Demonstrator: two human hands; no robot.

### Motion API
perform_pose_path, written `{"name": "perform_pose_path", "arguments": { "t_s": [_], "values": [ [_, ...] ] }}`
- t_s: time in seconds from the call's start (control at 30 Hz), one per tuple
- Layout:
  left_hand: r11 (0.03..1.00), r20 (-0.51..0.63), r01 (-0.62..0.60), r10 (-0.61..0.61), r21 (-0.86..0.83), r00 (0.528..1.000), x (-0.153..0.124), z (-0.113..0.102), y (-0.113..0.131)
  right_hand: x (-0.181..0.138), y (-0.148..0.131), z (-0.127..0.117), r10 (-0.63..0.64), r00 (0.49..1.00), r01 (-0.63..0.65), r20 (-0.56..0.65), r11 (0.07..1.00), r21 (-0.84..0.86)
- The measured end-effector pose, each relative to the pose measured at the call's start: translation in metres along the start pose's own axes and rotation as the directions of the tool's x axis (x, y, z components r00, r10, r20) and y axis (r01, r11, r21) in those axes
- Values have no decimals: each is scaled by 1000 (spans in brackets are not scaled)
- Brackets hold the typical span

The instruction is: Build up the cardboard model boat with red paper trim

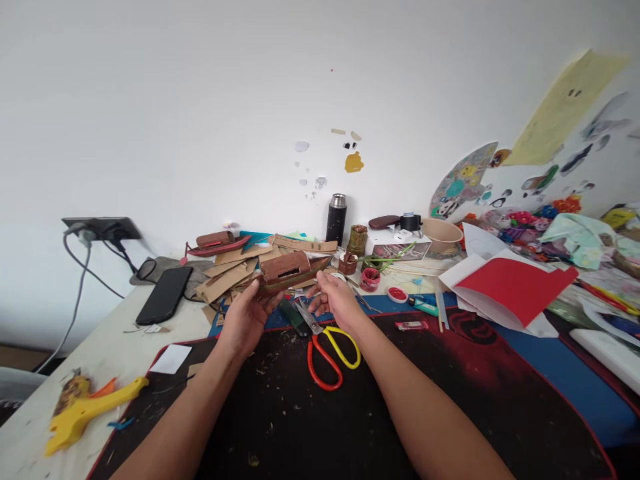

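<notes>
A brown cardboard model boat (pixel 291 270) with a box-shaped cabin is held just above the desk, in the middle. My left hand (pixel 247 313) grips its left end from below, fingers curled round the hull. My right hand (pixel 336 300) touches its right end with thumb and fingertips closed on the edge. Under my right hand lie scissors (pixel 327 350) with one yellow and one red handle on a black mat (pixel 300 413). A dark green object (pixel 294 318) lies beside the blades.
Cardboard strips (pixel 227 277) are piled behind the boat, with a second red boat model (pixel 217 245). A phone (pixel 164 294) lies left, a yellow glue gun (pixel 83 413) at the front left. A black flask (pixel 337 219), paint pots (pixel 371 279) and red paper (pixel 515 287) stand right.
</notes>
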State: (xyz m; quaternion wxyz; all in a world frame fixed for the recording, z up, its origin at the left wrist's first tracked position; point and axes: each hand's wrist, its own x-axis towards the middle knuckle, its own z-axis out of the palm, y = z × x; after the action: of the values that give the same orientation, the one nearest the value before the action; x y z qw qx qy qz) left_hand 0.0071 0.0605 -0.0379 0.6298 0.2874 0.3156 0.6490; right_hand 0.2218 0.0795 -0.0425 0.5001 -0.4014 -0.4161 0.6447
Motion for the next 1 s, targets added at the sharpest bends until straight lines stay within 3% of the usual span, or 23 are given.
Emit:
{"name": "perform_pose_path", "arguments": {
  "t_s": [0.2, 0.7, 1.0],
  "values": [
    [998, 60, -36, 33, 46, 998, -6, 7, -3, 1, 3, 1, 10, 999, -10, -32, 1000, 12],
    [998, 82, -40, 36, 47, 996, -7, 7, -2, 2, 3, 0, -9, 1000, 10, -15, 996, 86],
    [990, 62, -116, 111, 86, 992, -6, 10, -3, -3, 3, 7, 44, 996, -49, 77, 997, 64]
  ]
}}
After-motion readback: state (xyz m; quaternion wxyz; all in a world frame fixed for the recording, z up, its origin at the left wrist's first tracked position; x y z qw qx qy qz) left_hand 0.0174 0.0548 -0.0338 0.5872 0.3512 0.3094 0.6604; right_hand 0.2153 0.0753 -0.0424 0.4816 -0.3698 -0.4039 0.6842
